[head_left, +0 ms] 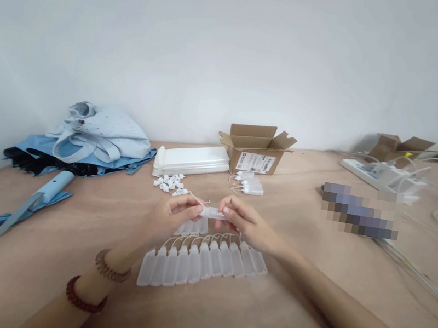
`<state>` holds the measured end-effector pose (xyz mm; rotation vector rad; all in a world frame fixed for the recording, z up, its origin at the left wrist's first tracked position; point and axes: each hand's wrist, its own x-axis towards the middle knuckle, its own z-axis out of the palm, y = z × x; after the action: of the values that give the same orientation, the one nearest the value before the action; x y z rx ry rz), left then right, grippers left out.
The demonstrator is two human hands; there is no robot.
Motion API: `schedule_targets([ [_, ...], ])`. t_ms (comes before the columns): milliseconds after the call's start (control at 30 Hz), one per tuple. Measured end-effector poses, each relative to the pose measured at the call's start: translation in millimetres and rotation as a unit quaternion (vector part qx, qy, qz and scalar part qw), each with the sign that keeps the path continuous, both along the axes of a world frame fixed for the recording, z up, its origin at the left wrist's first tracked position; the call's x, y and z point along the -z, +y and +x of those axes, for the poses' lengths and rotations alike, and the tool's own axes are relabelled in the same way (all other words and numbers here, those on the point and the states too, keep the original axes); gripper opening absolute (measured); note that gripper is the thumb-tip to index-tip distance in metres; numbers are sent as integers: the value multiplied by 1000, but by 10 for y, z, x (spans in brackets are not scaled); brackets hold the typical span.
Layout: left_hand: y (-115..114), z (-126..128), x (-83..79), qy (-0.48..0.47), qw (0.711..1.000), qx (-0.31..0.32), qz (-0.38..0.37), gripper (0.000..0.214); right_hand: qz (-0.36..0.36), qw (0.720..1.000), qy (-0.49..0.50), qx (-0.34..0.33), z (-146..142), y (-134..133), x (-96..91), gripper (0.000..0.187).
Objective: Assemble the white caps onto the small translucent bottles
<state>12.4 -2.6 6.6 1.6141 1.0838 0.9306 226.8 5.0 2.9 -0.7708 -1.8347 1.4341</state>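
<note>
Between my two hands is a small translucent plastic bottle (215,213), lying level above the table. My left hand (180,213) pinches its neck end, where a pale cord sticks out. The fingers of my right hand (243,220) are closed round the other end. Below them lies a row of similar flat bottles (195,263), side by side, each with a cord at its top. Part of another row of bottles (192,227) shows behind my left hand. White caps (169,183) sit in a loose heap beyond it.
An open cardboard box (256,150) stands by the wall, with several corded bottles (249,184) before it. White flat packs (192,161) lie beside it. At left are a pale bag (103,134) and a blue umbrella (53,187). A power strip (383,176), cables and a blurred-out object (357,211) are at right.
</note>
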Motion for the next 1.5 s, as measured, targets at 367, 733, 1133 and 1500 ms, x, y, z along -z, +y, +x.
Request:
schedule_targets([
  [367, -14, 19, 96, -17, 1000, 14, 21, 25, -18, 999, 5, 25, -3, 8, -6, 28],
  [733, -21, 29, 62, 72, 997, 17, 27, 31, 8, 999, 2, 33, 4, 8, -6, 25],
  [1133, -39, 44, 68, 70, 996, 16, 49, 34, 6, 999, 11, 36, 6, 12, 1, 24],
  [1500, -11, 56, 52, 44, 999, 5, 8, 32, 147, 979, -84, 118, 4, 38, 94, 20],
])
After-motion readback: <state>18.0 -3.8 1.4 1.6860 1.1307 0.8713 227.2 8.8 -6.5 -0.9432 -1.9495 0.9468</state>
